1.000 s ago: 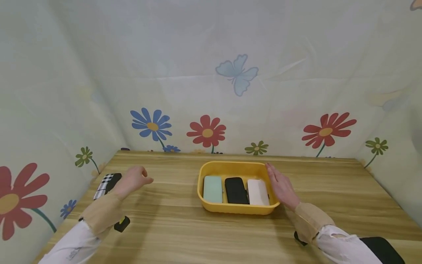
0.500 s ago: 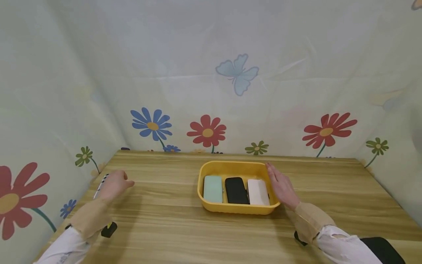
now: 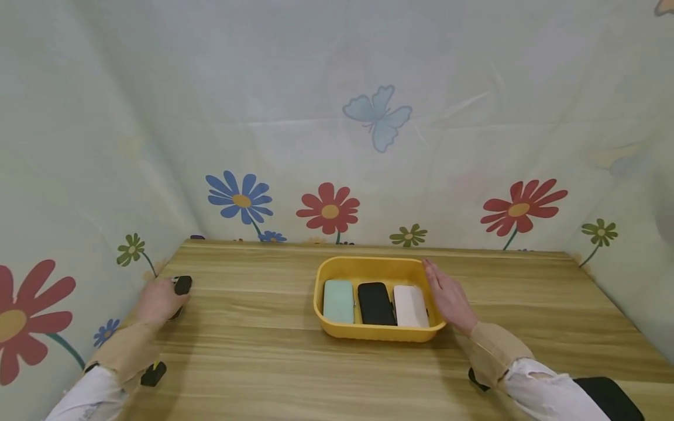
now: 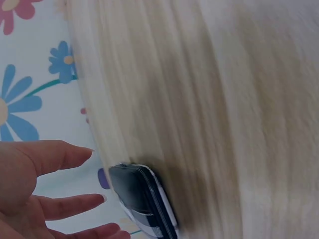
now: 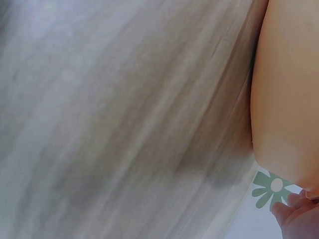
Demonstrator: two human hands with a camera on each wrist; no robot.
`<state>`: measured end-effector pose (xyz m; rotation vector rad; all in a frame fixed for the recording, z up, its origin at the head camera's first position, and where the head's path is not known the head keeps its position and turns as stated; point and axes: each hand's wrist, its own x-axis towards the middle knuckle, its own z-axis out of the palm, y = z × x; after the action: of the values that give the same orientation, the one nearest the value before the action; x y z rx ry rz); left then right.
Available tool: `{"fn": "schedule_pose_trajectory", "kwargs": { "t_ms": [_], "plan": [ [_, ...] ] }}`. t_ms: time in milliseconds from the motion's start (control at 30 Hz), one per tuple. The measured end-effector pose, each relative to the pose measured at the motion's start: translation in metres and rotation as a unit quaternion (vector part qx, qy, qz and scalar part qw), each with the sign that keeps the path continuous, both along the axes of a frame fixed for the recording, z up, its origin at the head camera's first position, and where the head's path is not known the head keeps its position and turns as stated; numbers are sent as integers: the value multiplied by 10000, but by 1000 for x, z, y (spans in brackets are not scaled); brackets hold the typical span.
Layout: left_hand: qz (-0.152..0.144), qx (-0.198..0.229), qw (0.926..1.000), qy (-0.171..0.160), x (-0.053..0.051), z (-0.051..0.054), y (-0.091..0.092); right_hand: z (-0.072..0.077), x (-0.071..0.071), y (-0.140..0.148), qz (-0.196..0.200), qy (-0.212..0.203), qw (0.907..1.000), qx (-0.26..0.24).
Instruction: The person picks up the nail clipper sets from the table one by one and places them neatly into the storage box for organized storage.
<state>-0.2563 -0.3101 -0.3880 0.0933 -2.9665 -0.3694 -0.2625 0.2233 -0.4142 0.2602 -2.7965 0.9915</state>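
In the head view my left hand (image 3: 158,301) is at the table's left side, over a black zipped case (image 3: 182,285) that it partly hides. The left wrist view shows plaid cloth on this case (image 4: 134,191), while the spread thumb and fingers (image 4: 75,205) stand apart from it. My right hand (image 3: 451,298), fingers straight, rests against the right end of a yellow plastic basket (image 3: 379,333). Inside lie a mint-green case (image 3: 339,301), a black case (image 3: 377,304) and a pale pink case (image 3: 411,306), side by side.
The wood-grain table (image 3: 263,362) meets a flower-printed curtain (image 3: 447,146) at the back and sides. A black object (image 3: 608,397) lies at the lower right, partly behind the right sleeve. Dark devices hang at both wrists.
My left hand has moved left and down to the black zipped plaid case, covering most of it. My right hand and the basket stay in place.
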Motion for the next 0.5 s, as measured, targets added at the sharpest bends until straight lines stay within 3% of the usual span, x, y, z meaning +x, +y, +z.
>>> {"fn": "schedule_pose_trajectory", "kwargs": {
  "t_ms": [233,500],
  "plan": [
    [456,179,9982,-355,-3,-5,-8,-1,0,0,-5,42,10000,-41],
    [588,151,9952,-764,-3,-8,-14,-1,0,1,22,71,10000,-5]
  ]
}}
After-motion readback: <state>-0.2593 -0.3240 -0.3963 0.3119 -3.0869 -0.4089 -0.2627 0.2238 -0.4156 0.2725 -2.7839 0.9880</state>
